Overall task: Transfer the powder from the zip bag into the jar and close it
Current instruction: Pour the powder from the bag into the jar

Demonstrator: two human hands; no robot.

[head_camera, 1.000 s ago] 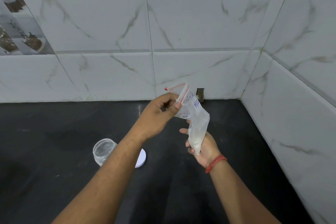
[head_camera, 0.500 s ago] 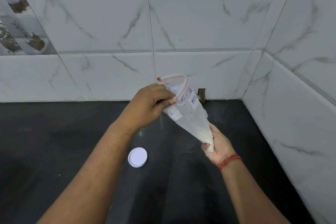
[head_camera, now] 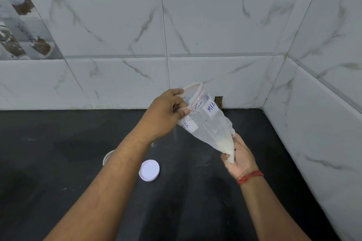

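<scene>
Marble-look tiles stand behind a black counter (head_camera: 58,162). Above it, the left hand (head_camera: 166,111) pinches the open red-zip mouth of the bag (head_camera: 209,123), and the right hand (head_camera: 239,156) grips its lower corner, where white powder (head_camera: 225,146) sits. On the counter the lid (head_camera: 149,170) lies near the jar (head_camera: 108,157), which is mostly hidden behind the left forearm.

white lid (head_camera: 149,170), black counter (head_camera: 58,143), red wristband (head_camera: 250,177)

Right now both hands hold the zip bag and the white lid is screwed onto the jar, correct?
Not quite. In the head view the white lid lies loose on the black counter, off the jar. The left hand and right hand do hold the zip bag.
</scene>
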